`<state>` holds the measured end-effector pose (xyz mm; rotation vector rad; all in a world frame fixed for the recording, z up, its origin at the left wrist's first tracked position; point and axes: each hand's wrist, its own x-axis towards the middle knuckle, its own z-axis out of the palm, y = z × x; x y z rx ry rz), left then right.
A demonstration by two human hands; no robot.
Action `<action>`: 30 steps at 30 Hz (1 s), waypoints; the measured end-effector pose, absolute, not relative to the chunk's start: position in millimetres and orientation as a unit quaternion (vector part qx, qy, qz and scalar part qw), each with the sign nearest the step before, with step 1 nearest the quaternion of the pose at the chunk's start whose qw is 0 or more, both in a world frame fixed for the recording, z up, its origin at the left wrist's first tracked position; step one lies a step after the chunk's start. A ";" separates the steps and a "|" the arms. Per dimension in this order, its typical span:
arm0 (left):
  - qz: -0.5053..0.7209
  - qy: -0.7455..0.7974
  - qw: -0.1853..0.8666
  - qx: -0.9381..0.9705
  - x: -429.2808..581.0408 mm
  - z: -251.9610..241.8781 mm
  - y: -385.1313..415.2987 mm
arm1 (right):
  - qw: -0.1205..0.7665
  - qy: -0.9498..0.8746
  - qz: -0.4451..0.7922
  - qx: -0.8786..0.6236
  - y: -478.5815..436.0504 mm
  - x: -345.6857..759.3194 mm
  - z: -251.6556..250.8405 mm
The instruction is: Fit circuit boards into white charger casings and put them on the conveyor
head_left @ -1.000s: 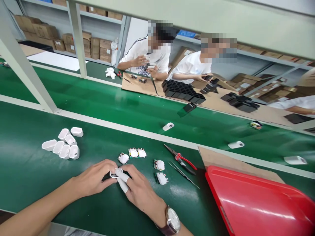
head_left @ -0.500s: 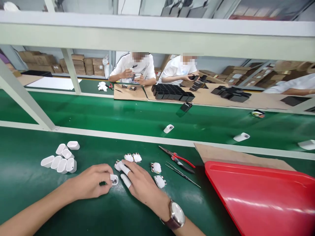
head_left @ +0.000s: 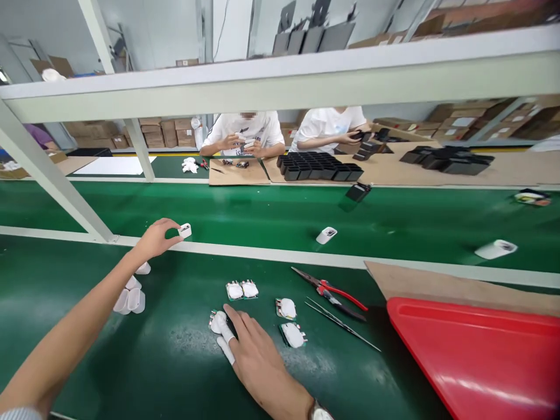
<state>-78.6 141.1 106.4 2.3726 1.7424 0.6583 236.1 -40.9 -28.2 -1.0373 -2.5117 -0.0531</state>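
Note:
My left hand (head_left: 158,238) reaches forward to the pale rail along the green conveyor. Its thumb and fingertips pinch a small white plastic housing (head_left: 185,231), whose dark-looking opening faces me. My right hand (head_left: 260,356) is palm down over the bench, two of its fingers in white finger cots. A cotted fingertip touches a small circuit board with a white pad (head_left: 217,322); the fingers are apart, not closed around it. Beyond lies a pair of similar boards (head_left: 242,289), and two more boards (head_left: 289,321) rest to the right.
Empty white housings (head_left: 131,298) stand at left, partly hidden by my left forearm. Red-handled pliers (head_left: 328,291) and tweezers (head_left: 343,325) lie right, beside a red tray (head_left: 472,350). White housings (head_left: 326,235) sit on the conveyor (head_left: 262,216). Co-workers (head_left: 245,137) sit across.
My left hand has carried the white housing forward and left, from near my right hand to the conveyor's edge. My right hand stays by the same board. The view has shifted.

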 end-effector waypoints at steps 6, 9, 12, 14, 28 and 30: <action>0.105 0.517 -0.011 0.849 -147.2 110.5 11.0 | 0.238 -0.885 -0.066 -0.394 -54.1 218.6 -39.7; 0.112 0.490 -0.073 0.861 -159.1 86.7 -25.4 | 0.227 -0.885 -0.070 -0.400 -55.5 214.4 -38.0; 0.158 0.472 -0.045 0.866 -134.7 71.4 -32.7 | 0.208 -0.889 -0.082 -0.399 -50.2 215.7 -28.8; 0.167 0.458 0.031 0.873 -103.1 68.9 -28.2 | 0.211 -0.893 -0.068 -0.392 -44.1 219.3 -19.5; 0.248 0.450 0.300 0.804 -12.6 -5.3 -12.8 | 0.373 -0.854 0.095 -0.349 -47.6 249.5 33.3; 0.253 0.442 0.260 0.820 -13.1 -4.9 -16.0 | 0.371 -0.857 0.093 -0.346 -45.4 244.7 31.9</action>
